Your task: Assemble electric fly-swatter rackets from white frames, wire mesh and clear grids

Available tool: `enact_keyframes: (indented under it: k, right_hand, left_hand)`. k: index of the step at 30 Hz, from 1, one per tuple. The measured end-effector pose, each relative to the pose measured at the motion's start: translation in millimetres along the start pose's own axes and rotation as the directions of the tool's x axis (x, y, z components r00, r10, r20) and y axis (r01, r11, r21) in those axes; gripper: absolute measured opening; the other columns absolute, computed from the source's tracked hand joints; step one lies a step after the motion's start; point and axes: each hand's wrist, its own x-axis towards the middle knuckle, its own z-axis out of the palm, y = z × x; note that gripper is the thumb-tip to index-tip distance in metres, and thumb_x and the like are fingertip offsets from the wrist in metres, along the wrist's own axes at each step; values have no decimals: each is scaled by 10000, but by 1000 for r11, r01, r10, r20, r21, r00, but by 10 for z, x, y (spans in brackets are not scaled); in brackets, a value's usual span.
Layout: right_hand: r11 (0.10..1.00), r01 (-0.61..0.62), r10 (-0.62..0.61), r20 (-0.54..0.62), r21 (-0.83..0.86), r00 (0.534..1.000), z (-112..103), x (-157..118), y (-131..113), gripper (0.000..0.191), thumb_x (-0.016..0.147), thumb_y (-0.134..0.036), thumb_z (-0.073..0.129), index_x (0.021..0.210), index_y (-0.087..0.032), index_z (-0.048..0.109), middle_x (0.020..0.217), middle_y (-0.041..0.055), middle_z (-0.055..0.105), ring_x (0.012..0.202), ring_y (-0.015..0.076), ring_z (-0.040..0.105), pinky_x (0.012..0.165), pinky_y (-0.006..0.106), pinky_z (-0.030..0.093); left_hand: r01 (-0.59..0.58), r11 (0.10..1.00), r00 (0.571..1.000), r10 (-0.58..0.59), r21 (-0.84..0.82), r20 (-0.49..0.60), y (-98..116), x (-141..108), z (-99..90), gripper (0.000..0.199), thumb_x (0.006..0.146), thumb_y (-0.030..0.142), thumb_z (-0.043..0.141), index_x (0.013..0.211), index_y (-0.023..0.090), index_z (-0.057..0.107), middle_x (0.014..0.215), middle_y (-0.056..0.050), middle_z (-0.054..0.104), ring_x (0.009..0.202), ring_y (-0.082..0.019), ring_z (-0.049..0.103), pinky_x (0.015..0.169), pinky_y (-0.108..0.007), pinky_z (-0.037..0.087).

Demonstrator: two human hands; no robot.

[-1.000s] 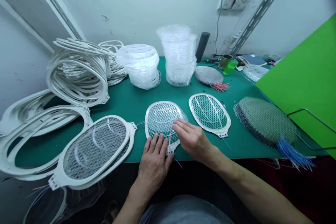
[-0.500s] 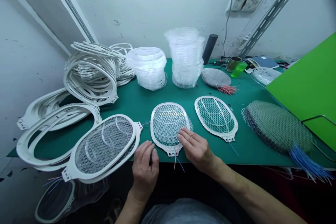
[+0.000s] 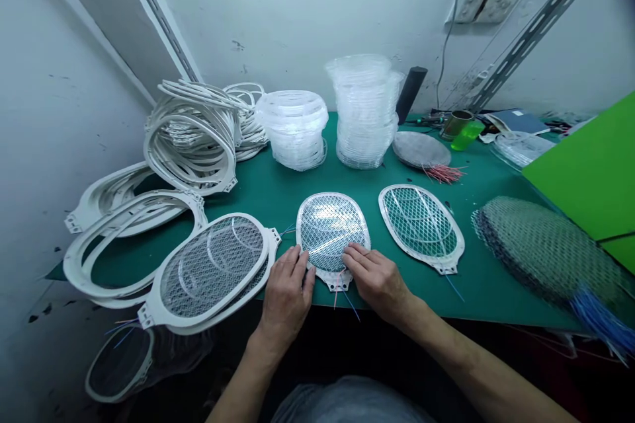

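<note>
In the middle of the bench lies a white oval electric fly swatter head (image 3: 333, 221) with silvery mesh inside its rim. A pink wire and a blue wire hang from its narrow end. My left hand (image 3: 288, 287) grips the rim at the lower left, fingertips on the edge. My right hand (image 3: 377, 281) has its fingers bunched on the mesh and rim at the lower right. Any small thing under the fingers is hidden. To the right lies a second swatter head (image 3: 421, 221), with green showing through its mesh and a blue wire at its end.
Stacked finished-looking heads (image 3: 213, 271) and bare white frames (image 3: 193, 139) crowd the left. Clear plastic rings (image 3: 367, 119) stand piled at the back. A round mesh pile (image 3: 421, 149) has red wires; a larger mesh stack (image 3: 540, 251) with blue wires lies right, by a green panel (image 3: 590, 172).
My left hand has moved up and right onto the swatter head's rim. My right hand stays at its lower right side. The mesh now sits within the rim, where its edge stuck out at right before.
</note>
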Motion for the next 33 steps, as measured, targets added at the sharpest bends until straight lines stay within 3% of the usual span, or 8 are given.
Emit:
enact_keyframes:
  k: [15,25,33]
  right_hand:
    - [997,78,-80,-51,-26,996,-54,-7,104,338,984,-10,450,1151,-116,723,1197,136,762,1179,287,700,873,398,563]
    - [998,5,3,126,-69,992,-78,-7,109,307,1002,-50,478,1168,-139,720,1253,121,742,1206,321,655,832,423,463]
    - [999,-5,9,94,-47,996,-17,-37,74,330,990,-28,458,1193,-117,703,1266,132,733,1214,330,650,840,439,470]
  left_hand:
    - [4,1000,1000,-4,-28,-2,0,1,1,376,1006,211,581,1375,142,557,1315,-170,687,1261,-307,635,1044,-489,551]
    - [-19,999,1000,19,29,-2,6,5,35,338,998,227,595,1323,133,609,1301,-189,694,1225,-332,654,1016,-513,561]
    - [-5,1000,1000,5,7,3,8,2,27,352,994,217,591,1340,157,618,1309,-174,695,1236,-327,650,1034,-512,551]
